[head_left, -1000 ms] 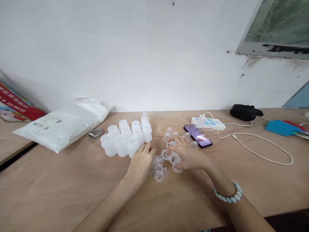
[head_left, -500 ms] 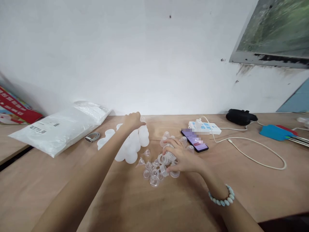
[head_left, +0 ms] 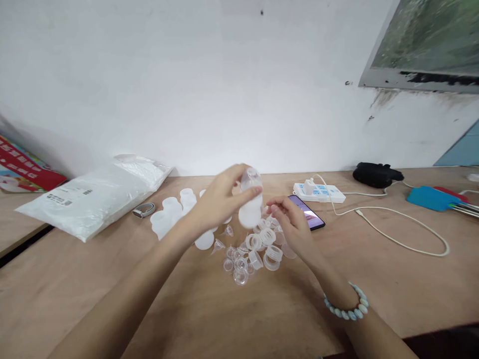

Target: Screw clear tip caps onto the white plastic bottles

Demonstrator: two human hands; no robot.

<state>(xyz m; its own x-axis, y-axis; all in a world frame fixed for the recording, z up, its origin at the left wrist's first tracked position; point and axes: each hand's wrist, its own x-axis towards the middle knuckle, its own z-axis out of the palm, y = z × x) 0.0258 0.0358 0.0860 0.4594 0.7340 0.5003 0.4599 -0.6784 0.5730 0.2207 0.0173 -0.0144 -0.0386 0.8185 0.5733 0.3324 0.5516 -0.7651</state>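
Raised above the table's middle is a small frosted white feeding bottle (head_left: 250, 207) with a clear dome cap at its upper end. My left hand (head_left: 222, 197) grips it between thumb and fingers, close to the cap. Just right of the bottle, my right hand (head_left: 294, 222) has its fingers curled in with the thumb close to them; whatever they pinch is too small or hidden. Below both hands lies a pile of clear plastic screw rings (head_left: 273, 257), with clear teats (head_left: 219, 245) and domed caps (head_left: 240, 276) at its left. Several frosted bottle bodies (head_left: 172, 208) stand behind my left forearm.
A white plastic package (head_left: 90, 197) and a grey looped band (head_left: 143, 210) lie left. At right are a phone (head_left: 312, 219), a power strip (head_left: 337, 196), a white cable (head_left: 407, 209), a black pouch (head_left: 376, 174) and blue spatulas (head_left: 430, 198). The wall (head_left: 187, 99) rises behind the table.
My left hand has come rightward from the bottle bodies and now holds a bottle up over the pile. The right hand has lifted off the pile, moving up and right, its fingers curling in.
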